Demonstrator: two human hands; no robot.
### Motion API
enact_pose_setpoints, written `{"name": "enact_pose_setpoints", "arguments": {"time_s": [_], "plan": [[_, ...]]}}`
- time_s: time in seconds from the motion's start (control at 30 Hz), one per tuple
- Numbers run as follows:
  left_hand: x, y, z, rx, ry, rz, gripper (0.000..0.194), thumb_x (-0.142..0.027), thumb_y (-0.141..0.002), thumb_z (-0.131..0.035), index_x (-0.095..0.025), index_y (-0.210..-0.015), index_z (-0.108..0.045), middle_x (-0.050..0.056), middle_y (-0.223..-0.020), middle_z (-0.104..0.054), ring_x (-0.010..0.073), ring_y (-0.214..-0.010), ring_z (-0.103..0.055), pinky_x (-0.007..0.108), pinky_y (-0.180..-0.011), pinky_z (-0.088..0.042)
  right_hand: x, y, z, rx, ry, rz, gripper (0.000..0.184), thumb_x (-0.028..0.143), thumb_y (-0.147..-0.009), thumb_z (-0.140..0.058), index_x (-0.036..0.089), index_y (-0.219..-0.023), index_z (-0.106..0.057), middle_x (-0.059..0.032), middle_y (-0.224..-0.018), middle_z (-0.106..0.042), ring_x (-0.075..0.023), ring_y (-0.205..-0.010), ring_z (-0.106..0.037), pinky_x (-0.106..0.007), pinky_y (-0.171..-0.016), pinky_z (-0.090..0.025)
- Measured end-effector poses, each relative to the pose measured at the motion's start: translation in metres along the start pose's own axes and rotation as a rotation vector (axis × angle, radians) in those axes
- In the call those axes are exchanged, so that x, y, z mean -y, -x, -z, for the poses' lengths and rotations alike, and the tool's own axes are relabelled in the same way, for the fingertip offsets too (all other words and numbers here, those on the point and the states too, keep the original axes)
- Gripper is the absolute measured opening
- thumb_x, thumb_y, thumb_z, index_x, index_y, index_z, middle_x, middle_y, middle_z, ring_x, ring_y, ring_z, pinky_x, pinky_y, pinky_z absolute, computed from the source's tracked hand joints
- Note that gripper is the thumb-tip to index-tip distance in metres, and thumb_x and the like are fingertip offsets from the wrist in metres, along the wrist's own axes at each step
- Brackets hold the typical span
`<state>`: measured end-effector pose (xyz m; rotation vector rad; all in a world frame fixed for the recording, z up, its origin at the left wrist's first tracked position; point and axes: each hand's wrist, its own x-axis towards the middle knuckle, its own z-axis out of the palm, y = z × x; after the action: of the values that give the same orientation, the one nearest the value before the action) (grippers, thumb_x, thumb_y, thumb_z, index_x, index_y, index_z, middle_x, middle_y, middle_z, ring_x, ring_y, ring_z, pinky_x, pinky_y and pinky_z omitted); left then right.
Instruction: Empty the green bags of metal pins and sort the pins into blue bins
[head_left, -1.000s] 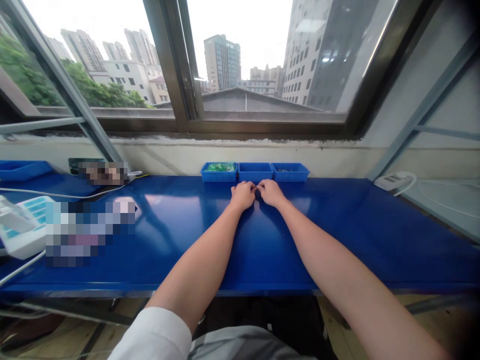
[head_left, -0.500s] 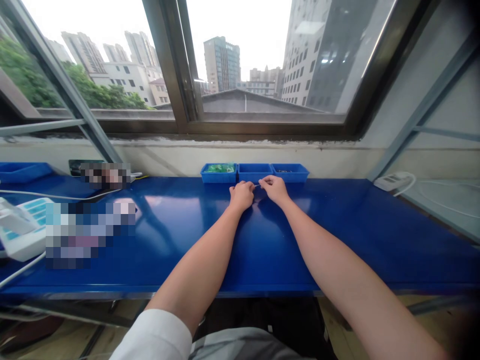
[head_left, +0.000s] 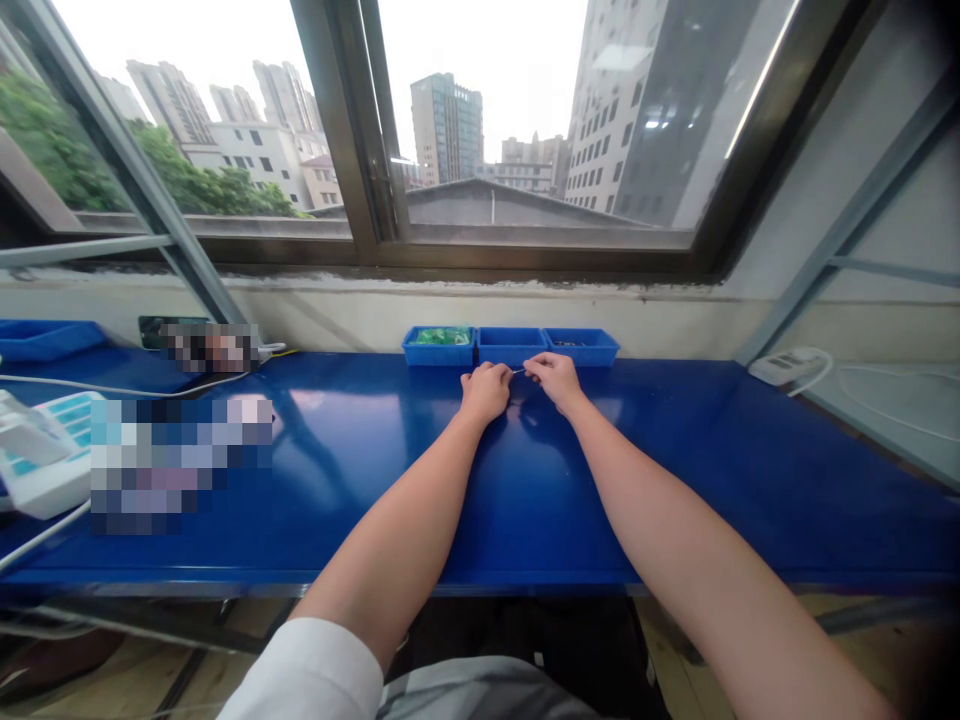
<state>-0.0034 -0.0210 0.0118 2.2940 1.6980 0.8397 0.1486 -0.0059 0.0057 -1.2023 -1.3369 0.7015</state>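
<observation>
Both my hands rest on the blue table (head_left: 525,500), stretched out just in front of a row of three small blue bins. My left hand (head_left: 486,390) is curled closed. My right hand (head_left: 555,379) is pinched, and a thin light wire-like piece (head_left: 517,371) runs between the fingertips of the two hands. The piece is too small to name. The left bin (head_left: 439,346) holds green parts, the middle bin (head_left: 512,345) looks bare inside, and the right bin (head_left: 581,346) has a few small dark bits.
A white and teal device (head_left: 45,450) with cables sits at the left of the table, beside blurred-out items. Another blue tray (head_left: 41,338) lies at far left. A white power strip (head_left: 784,365) rests at right. A window sill and wall stand directly behind the bins.
My hands have drawn slightly apart, the right one shifting toward the bins, and the thin piece now shows between the fingertips.
</observation>
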Motion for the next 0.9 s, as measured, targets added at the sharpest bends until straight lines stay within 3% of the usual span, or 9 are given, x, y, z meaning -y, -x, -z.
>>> {"name": "enact_pose_setpoints", "arguments": {"time_s": [0.17,0.37,0.5,0.63,0.73,0.8,0.9], "plan": [[0.0,-0.001,-0.002,-0.057,0.036,0.053,0.034,-0.038,-0.094,-0.034,-0.024,-0.114,-0.056,0.01,-0.118,-0.058,0.0265,-0.114,-0.05,0.045,-0.096,-0.032,-0.001,-0.003,0.003,-0.12,0.042,-0.031,0.023,0.039,-0.064,-0.063,0.016,-0.066,-0.067,-0.0027,-0.061,-0.066,-0.0144,-0.055,-0.056,-0.027,-0.057,-0.044],[0.001,-0.002,-0.002,-0.036,0.029,0.068,0.033,-0.037,-0.093,-0.036,-0.021,-0.115,-0.055,0.012,-0.121,-0.057,0.0275,-0.116,-0.05,0.046,-0.097,-0.033,-0.009,-0.017,0.017,-0.333,-0.042,-0.049,0.022,0.033,-0.063,-0.06,0.014,-0.072,-0.066,-0.0031,-0.063,-0.065,-0.0143,-0.057,-0.056,-0.026,-0.056,-0.045],[0.002,-0.002,-0.003,-0.019,0.022,0.066,0.032,-0.034,-0.091,-0.038,-0.02,-0.115,-0.055,0.013,-0.122,-0.057,0.0279,-0.116,-0.05,0.046,-0.097,-0.033,-0.015,-0.029,0.027,-0.444,-0.154,-0.047,0.033,0.024,-0.061,-0.06,0.011,-0.091,-0.065,-0.0077,-0.081,-0.068,-0.0147,-0.065,-0.06,-0.027,-0.06,-0.049],[0.002,-0.002,-0.004,0.0,0.016,0.067,0.032,-0.032,-0.09,-0.04,-0.02,-0.115,-0.055,0.013,-0.122,-0.056,0.0282,-0.117,-0.05,0.046,-0.098,-0.033,-0.018,-0.03,0.031,-0.38,-0.23,-0.066,0.071,0.016,-0.058,-0.061,0.016,-0.128,-0.048,-0.0163,-0.125,-0.057,-0.016,-0.078,-0.063,-0.028,-0.063,-0.051],[0.001,-0.002,-0.004,0.0,0.024,0.075,0.032,-0.032,-0.09,-0.04,-0.02,-0.116,-0.055,0.014,-0.123,-0.056,0.0289,-0.117,-0.049,0.047,-0.098,-0.033,-0.016,-0.022,0.028,-0.321,-0.124,-0.033,0.084,0.017,-0.058,-0.062,0.018,-0.138,-0.036,-0.0175,-0.131,-0.051,-0.0157,-0.078,-0.063,-0.029,-0.065,-0.052],[0.0,-0.003,-0.003,-0.003,0.054,0.094,0.033,-0.035,-0.09,-0.04,-0.02,-0.115,-0.055,0.013,-0.124,-0.056,0.0288,-0.118,-0.049,0.047,-0.098,-0.033,-0.011,-0.014,0.021,-0.253,0.04,0.031,0.079,0.018,-0.06,-0.063,0.015,-0.135,-0.041,-0.0152,-0.12,-0.059,-0.0153,-0.074,-0.062,-0.03,-0.067,-0.052],[-0.001,-0.005,0.001,-0.035,0.192,0.148,0.036,-0.042,-0.092,-0.036,-0.02,-0.111,-0.058,0.012,-0.12,-0.06,0.0258,-0.115,-0.052,0.041,-0.097,-0.036,0.001,0.0,0.005,-0.032,0.315,0.201,0.047,0.02,-0.065,-0.06,0.012,-0.111,-0.061,-0.0101,-0.097,-0.067,-0.0166,-0.075,-0.061,-0.032,-0.077,-0.05]]}}
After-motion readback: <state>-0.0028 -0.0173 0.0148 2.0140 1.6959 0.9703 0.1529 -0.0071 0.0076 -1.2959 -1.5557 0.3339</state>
